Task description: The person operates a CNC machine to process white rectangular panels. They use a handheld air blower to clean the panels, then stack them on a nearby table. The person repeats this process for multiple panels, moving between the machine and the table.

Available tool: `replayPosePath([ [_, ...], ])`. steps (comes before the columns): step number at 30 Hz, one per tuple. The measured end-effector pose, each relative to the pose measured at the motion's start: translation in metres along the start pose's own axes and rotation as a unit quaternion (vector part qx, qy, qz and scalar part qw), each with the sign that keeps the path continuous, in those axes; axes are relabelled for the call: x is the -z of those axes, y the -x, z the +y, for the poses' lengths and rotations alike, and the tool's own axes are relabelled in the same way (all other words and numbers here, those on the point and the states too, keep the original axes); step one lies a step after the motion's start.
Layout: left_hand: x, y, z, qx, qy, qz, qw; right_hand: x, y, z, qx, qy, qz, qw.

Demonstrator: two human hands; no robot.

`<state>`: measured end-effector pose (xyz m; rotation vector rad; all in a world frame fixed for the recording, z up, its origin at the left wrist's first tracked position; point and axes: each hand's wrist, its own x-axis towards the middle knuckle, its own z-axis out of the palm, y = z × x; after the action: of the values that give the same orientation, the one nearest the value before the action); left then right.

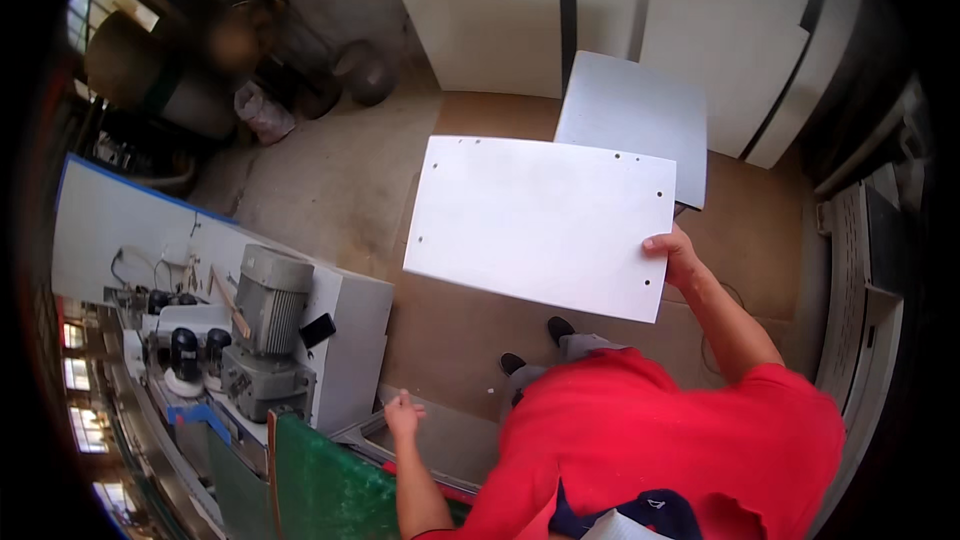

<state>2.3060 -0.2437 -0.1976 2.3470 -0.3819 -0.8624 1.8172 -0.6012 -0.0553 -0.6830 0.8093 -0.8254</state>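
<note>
My right hand (675, 252) grips the right edge of a white rectangular board (540, 225), with the thumb on its upper face and the other fingers hidden beneath. Small dark holes dot the board near its edges. It is held up in front of me, above the floor. My left hand (404, 414) hangs low on the left, holding nothing, its fingers loosely apart. Close to it are a green sheet (335, 475) and the machine's grey motor (268, 315).
Beyond the board stands a light grey-topped table (635, 115). Large white panels (720, 50) lean against the back wall. On the left, a white machine cabinet (350, 340) carries a dark phone (317, 330). A pale bag (263, 112) lies on the floor at the far left.
</note>
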Motion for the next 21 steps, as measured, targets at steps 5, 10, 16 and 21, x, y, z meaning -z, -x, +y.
replayPosePath([
  [5,-0.083,0.031,0.0,-0.126,-0.183,-0.126,0.967,0.121,-0.033,-0.032,0.098,-0.017,0.131,0.986],
  [10,-0.095,0.017,0.019,-0.155,-0.188,-0.21,0.947,0.182,-0.065,-0.077,0.081,-0.024,0.207,0.975],
  [16,-0.126,-0.026,0.006,-0.123,-0.22,-0.247,0.936,0.174,-0.075,-0.104,0.133,0.195,0.448,0.862],
  [21,-0.194,-0.015,0.015,-0.108,-0.257,-0.32,0.905,0.215,0.062,0.011,0.111,0.485,0.421,0.759],
])
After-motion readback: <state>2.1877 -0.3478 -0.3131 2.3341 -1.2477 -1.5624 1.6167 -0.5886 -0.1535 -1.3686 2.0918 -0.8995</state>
